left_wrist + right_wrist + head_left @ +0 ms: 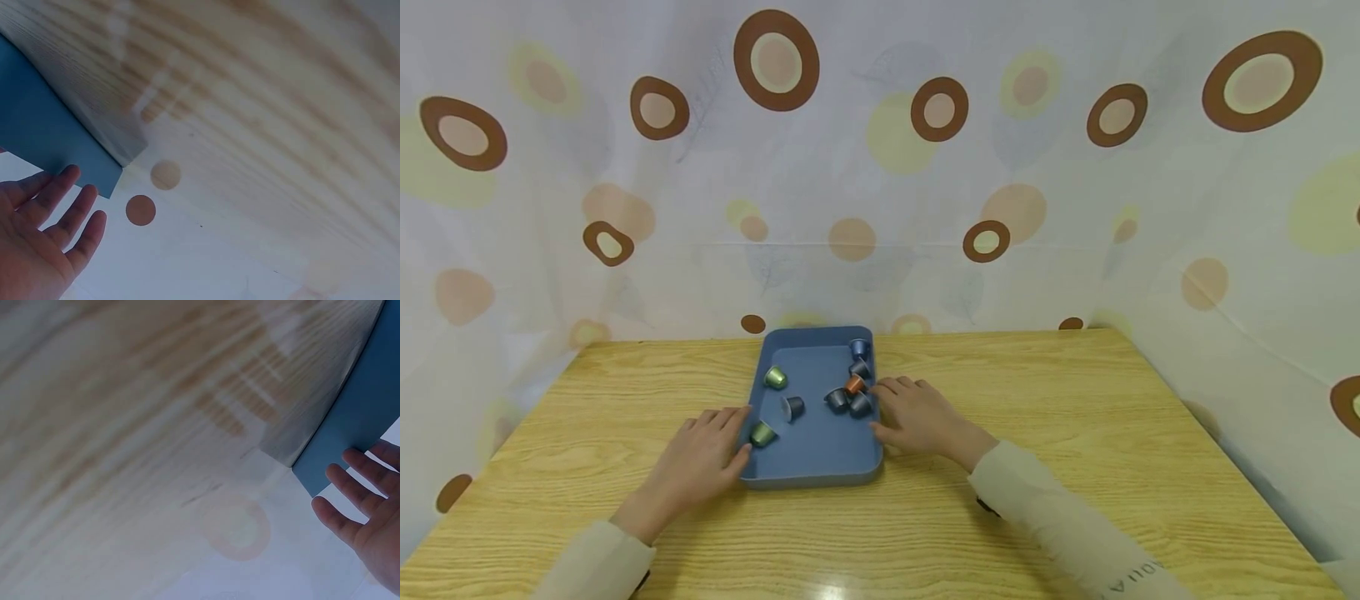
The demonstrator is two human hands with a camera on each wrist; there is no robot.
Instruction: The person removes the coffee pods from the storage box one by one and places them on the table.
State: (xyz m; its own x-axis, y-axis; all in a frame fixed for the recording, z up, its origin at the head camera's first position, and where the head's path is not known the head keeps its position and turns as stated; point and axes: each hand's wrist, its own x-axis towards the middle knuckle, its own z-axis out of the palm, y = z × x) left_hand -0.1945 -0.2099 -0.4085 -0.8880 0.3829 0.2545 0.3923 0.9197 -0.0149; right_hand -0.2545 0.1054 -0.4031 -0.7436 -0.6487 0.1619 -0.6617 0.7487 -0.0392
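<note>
A blue rectangular tray (816, 454) lies on the table with several coffee capsules in it. Two green capsules (763, 433) and a dark grey capsule (793, 407) lie on the left side. Along the right wall are an orange capsule (855, 384), a blue capsule (859, 348) and several dark capsules (837, 400). My left hand (703, 454) is at the tray's left wall, its fingers extended; the left wrist view shows the fingertips (70, 172) at the wall. On the opposite side, my right hand (917, 417) touches the right wall with fingers nearly straight.
The wooden table (1037, 392) extends on both sides of the tray. Behind it hangs a pale cloth (850, 183) patterned with brown and peach spots, also covering the sides.
</note>
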